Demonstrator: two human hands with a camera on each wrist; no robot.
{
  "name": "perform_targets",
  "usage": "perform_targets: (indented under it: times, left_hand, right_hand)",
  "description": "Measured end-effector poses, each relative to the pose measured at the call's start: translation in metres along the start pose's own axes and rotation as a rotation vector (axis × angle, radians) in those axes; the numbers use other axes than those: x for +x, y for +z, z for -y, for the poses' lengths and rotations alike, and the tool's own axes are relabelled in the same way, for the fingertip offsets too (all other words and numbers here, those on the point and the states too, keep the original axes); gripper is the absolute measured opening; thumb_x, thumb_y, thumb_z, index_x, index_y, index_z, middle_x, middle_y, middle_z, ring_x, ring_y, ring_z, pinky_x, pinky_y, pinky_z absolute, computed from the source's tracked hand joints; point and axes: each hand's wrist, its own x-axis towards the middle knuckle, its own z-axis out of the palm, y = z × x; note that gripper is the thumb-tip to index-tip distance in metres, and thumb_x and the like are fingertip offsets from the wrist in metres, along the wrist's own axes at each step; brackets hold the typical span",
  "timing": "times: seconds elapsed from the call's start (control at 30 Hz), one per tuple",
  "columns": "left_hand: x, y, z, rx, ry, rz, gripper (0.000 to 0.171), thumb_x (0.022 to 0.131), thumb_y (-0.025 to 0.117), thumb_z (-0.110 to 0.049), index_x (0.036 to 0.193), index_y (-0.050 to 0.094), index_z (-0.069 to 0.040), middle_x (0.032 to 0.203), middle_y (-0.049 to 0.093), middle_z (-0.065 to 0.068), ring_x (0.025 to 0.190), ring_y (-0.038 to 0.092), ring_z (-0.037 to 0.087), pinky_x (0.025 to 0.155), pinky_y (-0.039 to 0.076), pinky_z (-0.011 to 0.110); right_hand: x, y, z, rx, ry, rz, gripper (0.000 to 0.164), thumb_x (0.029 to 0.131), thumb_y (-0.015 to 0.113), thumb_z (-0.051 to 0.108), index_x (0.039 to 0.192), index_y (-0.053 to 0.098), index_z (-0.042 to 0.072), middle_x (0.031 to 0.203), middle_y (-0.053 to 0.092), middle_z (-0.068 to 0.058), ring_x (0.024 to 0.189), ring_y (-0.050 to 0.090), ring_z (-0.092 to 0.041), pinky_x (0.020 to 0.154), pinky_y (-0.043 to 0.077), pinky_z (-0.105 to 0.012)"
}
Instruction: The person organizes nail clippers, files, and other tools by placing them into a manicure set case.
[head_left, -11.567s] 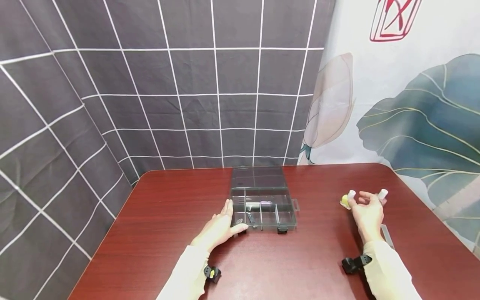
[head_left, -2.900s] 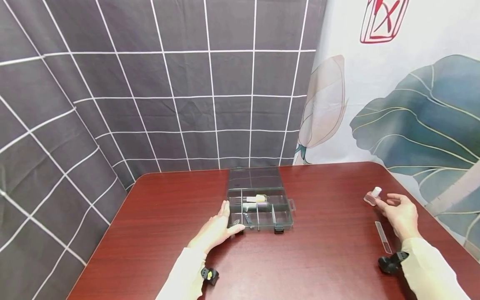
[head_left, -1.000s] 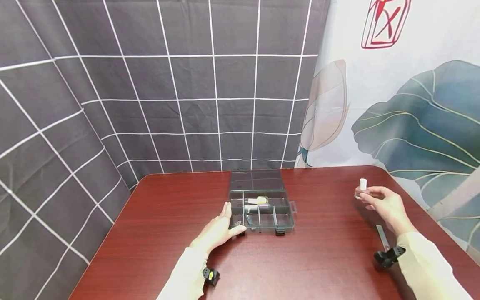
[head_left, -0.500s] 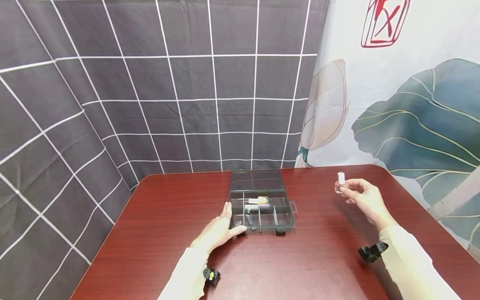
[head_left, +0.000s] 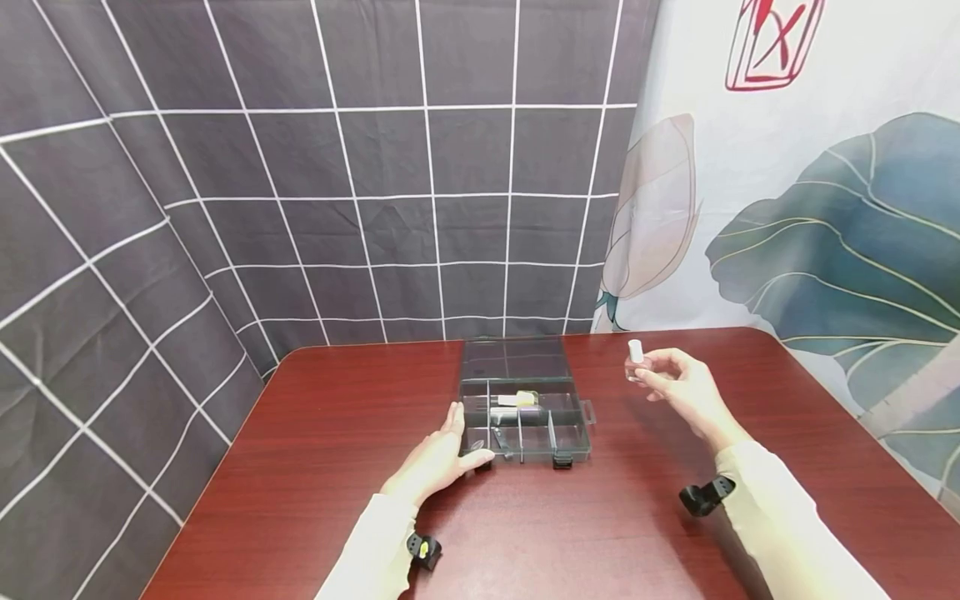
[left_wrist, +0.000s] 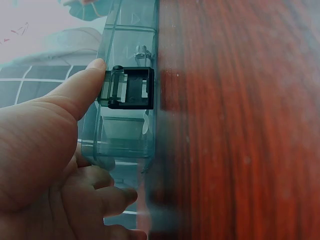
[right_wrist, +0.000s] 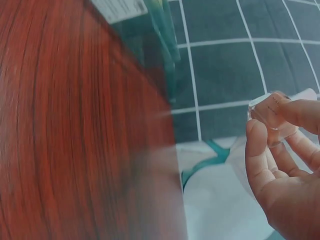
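Note:
My right hand (head_left: 686,392) pinches a small nail polish bottle (head_left: 634,369) of pinkish liquid with a white cap, held upright above the table, right of the box. In the right wrist view, thumb and fingertips grip the bottle's clear glass body (right_wrist: 266,111). My left hand (head_left: 431,462) rests at the front left corner of a clear divided plastic box (head_left: 572,448), thumb on the front edge near a black latch (left_wrist: 132,89), straight fingers along the side. Inside lie a yellow nail polish bottle (head_left: 527,399), a silver and purple tube (head_left: 506,414) and a nail clipper (head_left: 502,442).
The box's see-through lid (head_left: 513,358) lies folded back toward the table's rear edge. A clear handle loop (head_left: 588,412) sticks out on the box's right. Reddish wooden table (head_left: 525,533) surrounds it; a grey gridded curtain (head_left: 375,217) hangs behind.
The yellow polish bottle went from the table into the box. My right hand then picked up the pinkish bottle and has carried it left toward the box. My left hand has stayed put.

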Motion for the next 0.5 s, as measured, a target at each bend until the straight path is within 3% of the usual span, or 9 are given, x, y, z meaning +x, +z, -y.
perform_targets:
  times: [0.2,0.5]
  left_hand:
    - [0.001,-0.001,0.0,0.005,0.004,0.001,0.097,0.082,0.061,-0.055,0.147,0.016,0.002,0.149,0.021,0.021,0.114,0.052,0.038,0.093,0.043,0.045]
    - [0.0,-0.001,-0.001,-0.004,0.007,0.012,0.097,0.083,0.061,-0.054,0.147,0.016,0.004,0.149,0.021,0.022,0.114,0.052,0.038,0.092,0.044,0.045]
  right_hand:
    - [0.006,0.022,0.005,0.031,0.001,0.027,0.035,0.087,0.066,0.012,0.113,0.052,-0.008,0.109,0.06,-0.029,0.077,0.066,-0.007,0.058,0.055,-0.033]
    - [0.011,0.051,0.003,0.074,-0.011,0.097,0.028,0.086,0.066,0.008,0.106,0.053,-0.007,0.103,0.064,-0.026,0.078,0.067,-0.019,0.059,0.055,-0.039]
